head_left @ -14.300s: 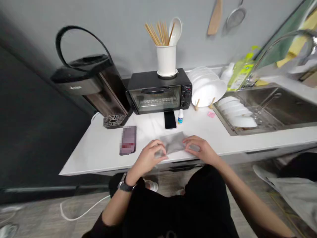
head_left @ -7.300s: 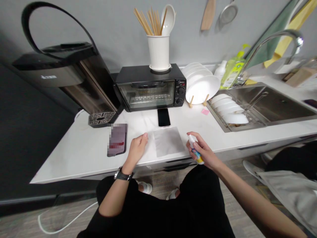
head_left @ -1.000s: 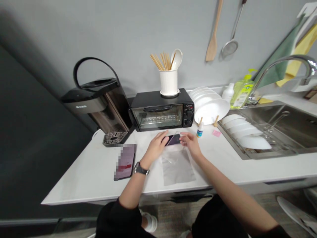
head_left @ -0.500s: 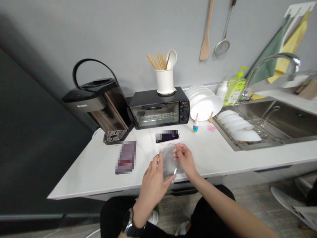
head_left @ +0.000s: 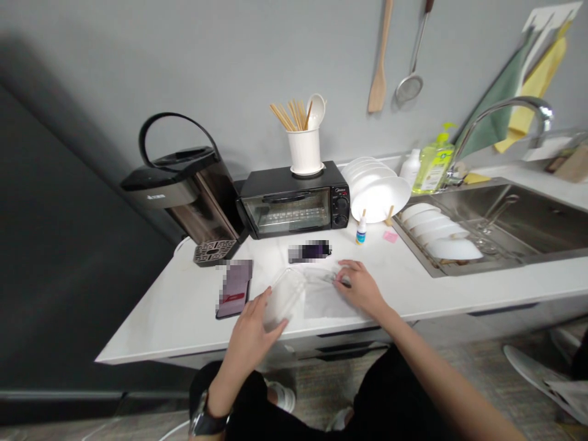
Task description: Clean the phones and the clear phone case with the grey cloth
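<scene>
Clear case (head_left: 285, 294), long axis away and rightward; left hand (head_left: 249, 327) clamped on it, right hand (head_left: 365, 292) pinching cloth (head_left: 325, 301).

Beyond the right hand (head_left: 362, 293), small light letters on the control panel (head_left: 340, 206) of the black toaster oven (head_left: 288, 209) read "Midea". The pale mark on the water dispenser (head_left: 195, 199), beyond the left hand (head_left: 252, 327), and the labels on the small white-capped bottle (head_left: 361, 235) and green soap bottle (head_left: 433, 165), past the right, are too blurred to read.
</scene>
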Motion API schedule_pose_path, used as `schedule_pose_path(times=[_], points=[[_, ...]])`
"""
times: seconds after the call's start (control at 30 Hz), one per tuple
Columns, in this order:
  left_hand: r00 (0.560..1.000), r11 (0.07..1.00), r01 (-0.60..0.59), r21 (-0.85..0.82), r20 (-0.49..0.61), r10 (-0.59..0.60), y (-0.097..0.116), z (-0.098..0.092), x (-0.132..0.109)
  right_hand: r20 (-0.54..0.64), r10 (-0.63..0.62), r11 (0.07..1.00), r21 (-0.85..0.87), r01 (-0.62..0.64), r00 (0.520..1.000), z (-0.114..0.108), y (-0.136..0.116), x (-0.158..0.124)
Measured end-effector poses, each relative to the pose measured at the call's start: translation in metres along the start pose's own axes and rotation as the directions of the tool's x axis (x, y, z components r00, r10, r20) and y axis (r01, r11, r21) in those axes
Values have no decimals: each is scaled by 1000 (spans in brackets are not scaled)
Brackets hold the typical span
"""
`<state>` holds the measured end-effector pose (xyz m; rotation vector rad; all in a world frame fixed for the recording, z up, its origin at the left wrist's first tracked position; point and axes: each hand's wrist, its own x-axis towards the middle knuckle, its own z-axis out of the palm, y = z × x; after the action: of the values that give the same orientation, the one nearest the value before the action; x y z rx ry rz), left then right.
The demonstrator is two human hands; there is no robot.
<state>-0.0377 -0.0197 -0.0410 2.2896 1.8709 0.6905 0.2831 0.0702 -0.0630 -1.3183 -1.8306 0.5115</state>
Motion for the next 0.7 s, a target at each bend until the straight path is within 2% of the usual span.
schedule_pose_path(times=[0.07, 0.13, 0.23, 0.3, 0.37, 0.47, 0.6, 0.7], points=[[999, 999, -19, -40, 27, 20, -1, 2, 4, 42, 12, 1000, 19, -12, 999, -18, 10, -5], [996, 994, -59, -94, 67, 65, 7, 7, 13, 9, 48, 997, 53, -49, 999, -39, 14, -9], [977, 971, -143, -193, 127, 169, 27, 19, 35, -116, 102, 989, 120, -88, 988, -64, 4, -11], [957, 949, -197, -248, 161, 241, 39, 29, 50, -118, 72, 987, 154, -54, 990, -68, -9, -11], [950, 939, -209, -271, 172, 261, 48, 38, 61, 3, -17, 988, 156, 16, 1000, -62, -20, -12], [965, 945, -179, -272, 139, 223, 52, 46, 65, 180, -130, 991, 55, 122, 975, -41, -25, -18], [971, 932, -167, -323, 110, 212, 50, 48, 61, 243, -217, 955, -147, 257, 945, -9, -26, -28], [973, 926, -143, -350, 124, 196, 48, 49, 61, 319, -300, 922, -143, 359, 899, 15, -42, -30]])
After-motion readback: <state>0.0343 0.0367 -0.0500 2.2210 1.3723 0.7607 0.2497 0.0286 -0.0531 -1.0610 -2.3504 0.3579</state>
